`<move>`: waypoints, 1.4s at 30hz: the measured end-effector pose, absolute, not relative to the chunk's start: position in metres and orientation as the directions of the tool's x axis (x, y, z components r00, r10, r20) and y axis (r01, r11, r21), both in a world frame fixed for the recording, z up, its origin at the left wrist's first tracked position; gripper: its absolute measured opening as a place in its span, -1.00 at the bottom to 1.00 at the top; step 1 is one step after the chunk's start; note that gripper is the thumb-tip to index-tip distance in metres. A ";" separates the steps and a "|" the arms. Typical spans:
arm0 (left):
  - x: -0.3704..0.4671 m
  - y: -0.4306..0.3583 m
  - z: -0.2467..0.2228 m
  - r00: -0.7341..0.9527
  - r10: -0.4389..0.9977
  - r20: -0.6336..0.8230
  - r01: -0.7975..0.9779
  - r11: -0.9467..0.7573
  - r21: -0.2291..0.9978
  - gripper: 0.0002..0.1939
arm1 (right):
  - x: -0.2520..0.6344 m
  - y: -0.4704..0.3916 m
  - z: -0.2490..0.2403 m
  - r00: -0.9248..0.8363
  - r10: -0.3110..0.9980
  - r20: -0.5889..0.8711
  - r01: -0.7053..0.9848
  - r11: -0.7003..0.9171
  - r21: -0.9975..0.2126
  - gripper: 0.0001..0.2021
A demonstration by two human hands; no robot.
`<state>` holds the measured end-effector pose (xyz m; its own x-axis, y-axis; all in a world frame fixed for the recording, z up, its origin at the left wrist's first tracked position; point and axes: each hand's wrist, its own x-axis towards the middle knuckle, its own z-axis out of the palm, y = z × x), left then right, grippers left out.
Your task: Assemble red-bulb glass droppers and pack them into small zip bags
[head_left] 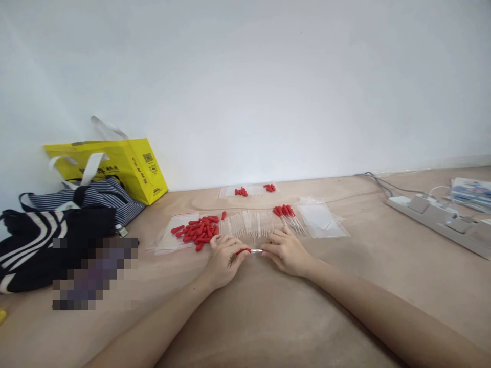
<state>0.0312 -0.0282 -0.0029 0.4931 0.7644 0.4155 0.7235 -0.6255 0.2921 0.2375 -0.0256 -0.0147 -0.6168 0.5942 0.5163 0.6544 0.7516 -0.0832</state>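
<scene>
Between the fingers of my left hand [226, 259] is a red rubber dropper bulb [244, 250]. My right hand [286, 253] pinches a thin clear dropper tube [256, 251], whose end meets the bulb; how deep it sits inside I cannot tell. Just beyond my hands lies a row of clear dropper tubes [245, 223]. Left of the row is a pile of loose red bulbs [199, 230], partly on a clear zip bag [169, 239]. Several droppers with red bulbs fitted [287, 212] lie beyond my right hand.
Clear zip bags [320, 217] lie to the right, and another bag with red bulbs [241, 192] rests by the wall. A power strip [437, 220] with cables stands at right. At left are a yellow bag [141, 168], a striped bag [118, 202] and a black item [88, 220].
</scene>
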 end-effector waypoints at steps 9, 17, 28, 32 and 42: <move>0.018 -0.016 -0.006 0.148 0.794 0.589 0.887 -0.370 0.276 -0.70 | 0.261 0.012 -0.017 0.131 0.887 0.444 0.943 0.028 -0.333 -0.77; 0.015 -0.012 -0.006 0.143 0.816 0.560 0.900 -0.343 0.270 -0.76 | 0.260 0.032 -0.015 0.236 0.912 0.337 0.959 -0.163 -0.231 -0.76; 0.015 -0.011 -0.007 0.158 0.814 0.559 0.896 -0.356 0.266 -0.81 | 0.255 0.032 -0.013 0.203 0.925 0.321 0.972 -0.151 -0.181 -0.72; 0.014 -0.011 -0.007 0.164 0.810 0.564 0.895 -0.363 0.261 -0.81 | 0.257 0.031 -0.013 0.203 0.918 0.340 0.971 -0.145 -0.188 -0.72; 0.014 -0.010 -0.008 0.171 0.806 0.567 0.896 -0.366 0.250 -0.83 | 0.261 0.034 -0.018 0.218 0.919 0.327 0.971 -0.169 -0.172 -0.72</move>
